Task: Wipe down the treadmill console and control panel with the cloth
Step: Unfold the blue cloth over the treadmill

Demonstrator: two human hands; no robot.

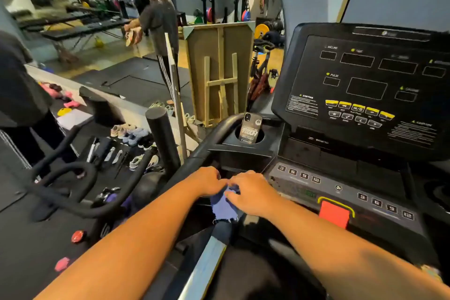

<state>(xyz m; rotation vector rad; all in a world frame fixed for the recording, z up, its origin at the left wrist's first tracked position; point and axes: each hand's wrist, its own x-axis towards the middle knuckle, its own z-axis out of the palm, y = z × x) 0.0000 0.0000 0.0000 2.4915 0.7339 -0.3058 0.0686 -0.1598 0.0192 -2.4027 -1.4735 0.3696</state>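
A blue-purple cloth (222, 204) with a frayed edge hangs between my two hands at the left end of the treadmill's control panel (341, 192). My left hand (209, 180) grips the cloth's top from the left. My right hand (250, 193) holds it from the right, fingers curled over it. The black console (370, 90) with blank display windows and yellow buttons rises to the upper right. Numbered speed and incline keys and a red stop key (334, 213) lie on the panel just right of my right hand.
A phone (251, 129) stands in the cup holder behind my hands. The black handrail (207, 146) curves past on the left. An exercise bike's handlebars (60, 192) sit lower left. Shoes, tools and a wooden board lie beyond. Another person stands far left of centre.
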